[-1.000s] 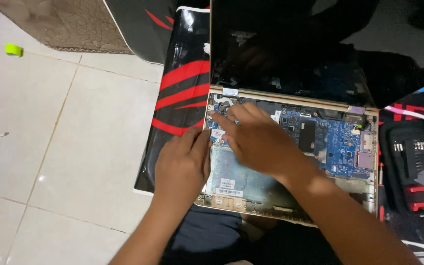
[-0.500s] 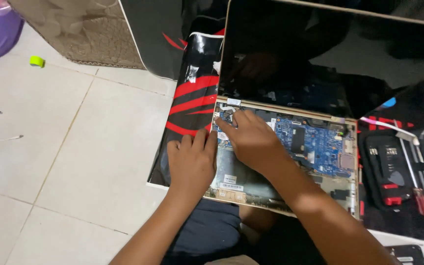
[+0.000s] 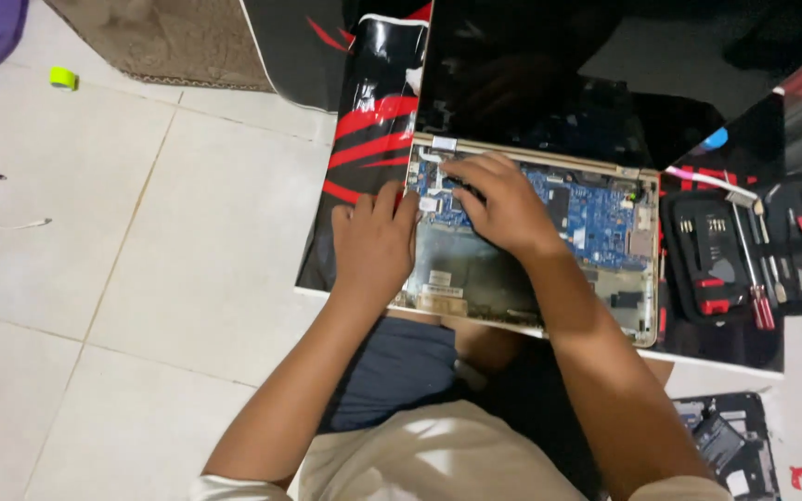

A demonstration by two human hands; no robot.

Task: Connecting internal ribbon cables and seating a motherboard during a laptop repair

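Left hand [image 3: 375,243] flat, fingers loose, holding nothing, pressed on left edge of opened laptop base [image 3: 531,250] on the floor mat. Right hand [image 3: 503,206] fingertips down on blue circuit board [image 3: 596,215], grip unclear. Base's long axis runs left-right; screwdriver kit [image 3: 726,264] right.

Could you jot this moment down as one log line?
left hand: flat on opened laptop left edge | right hand: fingertips on blue circuit board | screwdriver kit: right, untouched

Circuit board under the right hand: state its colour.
Blue circuit board, head view.
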